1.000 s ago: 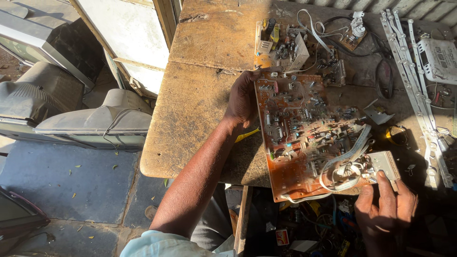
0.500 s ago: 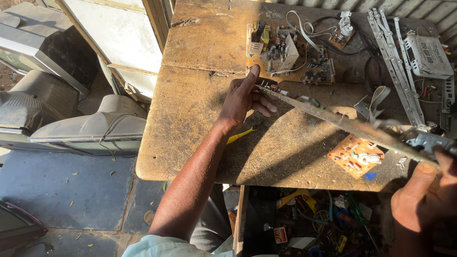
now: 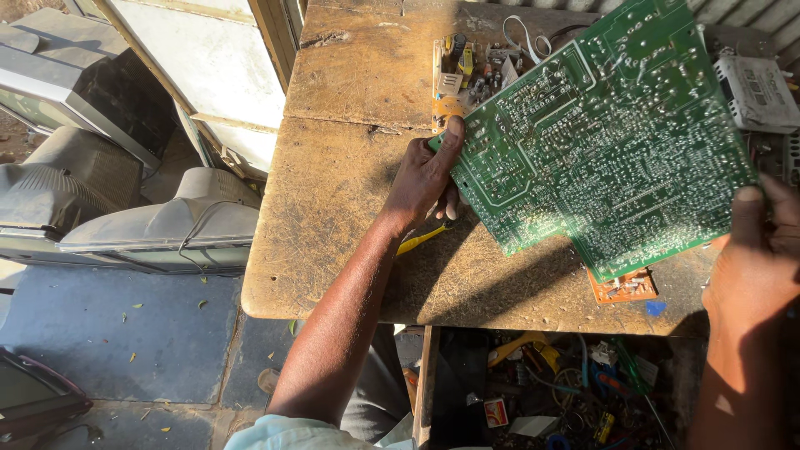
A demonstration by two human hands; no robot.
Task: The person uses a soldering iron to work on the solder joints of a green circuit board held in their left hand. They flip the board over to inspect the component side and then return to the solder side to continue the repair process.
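- Over the bench [image 3: 350, 208], a worn wooden top lit by hard sun, a big green board [image 3: 600, 133] is held tilted, solder side up, its pale tracks and dots facing the camera.
- Beside the bench's left edge, on the floor, lie grey monitor shells [image 3: 150, 225], well apart from the hands; their left parts are cut off by the frame.
- From the bench's near edge the left hand [image 3: 425, 179] reaches up on a straight bare forearm. Its thumb presses on the board's left corner and the fingers curl beneath, so it grips the board there.
- At the bench's near right corner the right hand [image 3: 754, 267] rises, closed on the board's right edge, thumb on top. Most of its fingers are hidden behind the board and part of it is in shadow.
- At the bench's far edge a small board [image 3: 471, 62] with yellow and black parts sits just past the left thumb, half hidden by the green one.
- Near the far right corner lies a grey metal box [image 3: 754, 92], cut off at the frame.
- Below the green board's low corner an orange board [image 3: 625, 286] peeks out, mostly covered.
- Under the left hand a yellow wire [image 3: 421, 239] lies on the bench.
- Beneath the near edge, a dark shelf holds tangled clutter [image 3: 567, 383], hard to make out.
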